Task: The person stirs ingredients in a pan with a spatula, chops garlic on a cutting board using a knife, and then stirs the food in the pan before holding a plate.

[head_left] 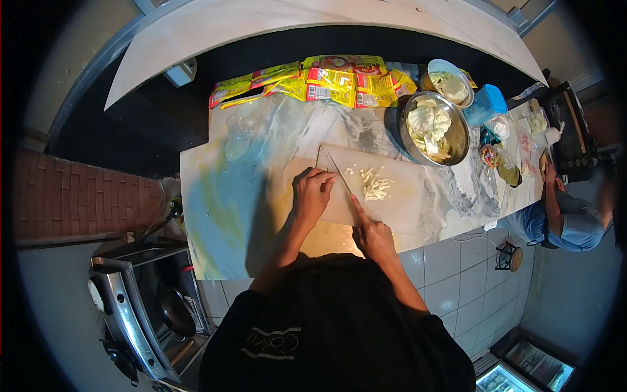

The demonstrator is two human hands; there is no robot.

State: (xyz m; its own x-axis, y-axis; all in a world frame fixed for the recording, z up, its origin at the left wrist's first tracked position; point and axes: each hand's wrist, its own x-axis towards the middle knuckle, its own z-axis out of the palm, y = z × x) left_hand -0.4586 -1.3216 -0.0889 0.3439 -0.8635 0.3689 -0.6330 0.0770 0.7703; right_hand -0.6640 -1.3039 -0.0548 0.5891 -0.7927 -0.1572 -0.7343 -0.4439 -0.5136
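White slivers on a pale board, knife clamped in the right hand, its handle hidden, left hand curled near the blade, its grip obscured.

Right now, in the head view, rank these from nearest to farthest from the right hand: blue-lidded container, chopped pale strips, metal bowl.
From the right hand:
1. Chopped pale strips, on the cutting board, just beyond the hand.
2. Metal bowl, farther up and to the right.
3. Blue-lidded container, right of the bowl.
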